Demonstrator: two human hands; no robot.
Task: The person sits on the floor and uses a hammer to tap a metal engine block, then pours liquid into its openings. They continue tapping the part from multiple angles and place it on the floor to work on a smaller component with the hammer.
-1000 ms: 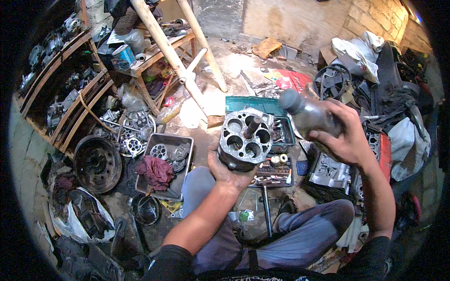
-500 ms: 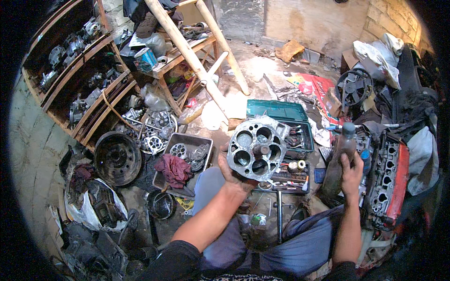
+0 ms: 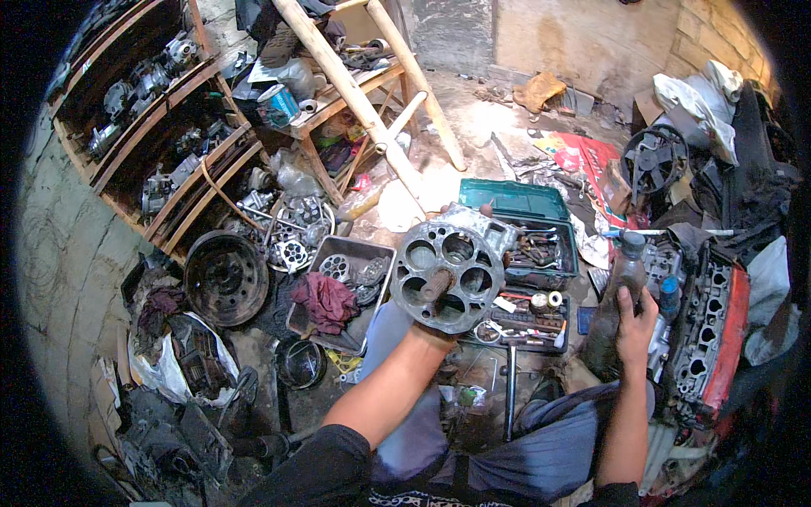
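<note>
A round metal housing (image 3: 460, 266), with several bores and a central shaft, is in my left hand (image 3: 435, 336), its face tilted up toward me. That hand is mostly hidden beneath the part, with fingertips showing at its far edge. On the right, my right hand (image 3: 635, 325) grips a grimy plastic bottle (image 3: 628, 260) held roughly upright beside a metal engine head (image 3: 693, 336). Behind the housing lie an open teal toolbox (image 3: 507, 196) and a tray of small tools (image 3: 538, 340).
A wooden rack of metal parts (image 3: 156, 101) stands left, near a ladder (image 3: 338, 84) and black wheel rim (image 3: 224, 279). A grey tub (image 3: 342, 329) holds a maroon rag and parts. Sacks (image 3: 710, 118) and a pulley (image 3: 650, 169) are piled at the back right.
My right hand has lowered the bottle from a raised, tilted position to upright at the right. The housing has tipped and turned in my left hand, its shaft now pointing more toward me.
</note>
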